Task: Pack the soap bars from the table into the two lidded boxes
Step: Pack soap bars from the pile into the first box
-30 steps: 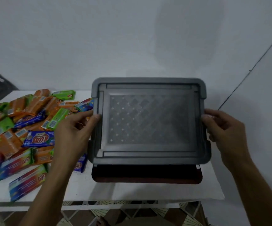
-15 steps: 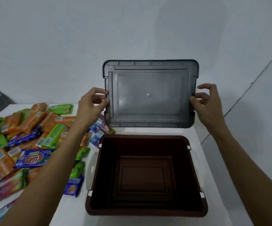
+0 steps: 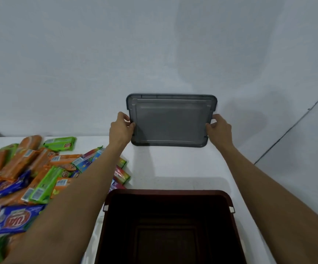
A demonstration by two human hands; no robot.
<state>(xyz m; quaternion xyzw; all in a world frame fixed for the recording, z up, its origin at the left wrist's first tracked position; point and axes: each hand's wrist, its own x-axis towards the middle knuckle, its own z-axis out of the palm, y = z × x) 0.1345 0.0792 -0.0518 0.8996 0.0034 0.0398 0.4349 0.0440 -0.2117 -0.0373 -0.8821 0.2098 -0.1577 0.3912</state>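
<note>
Lid (image 3: 170, 122) upright beyond box (image 3: 168, 192) | left hand (image 3: 121, 129) and right hand (image 3: 220, 129) pinched its 2 sides | probably freeing box for soap bars (image 3: 20, 168)

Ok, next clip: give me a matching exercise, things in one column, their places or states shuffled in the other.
Things:
1. lid
2. box
3. soap bars

States:
a. piled on the left of the table
b. gripped at its sides by the left hand and right hand
c. open, nearest the camera

Pairs: 1-b, 2-c, 3-a
</note>
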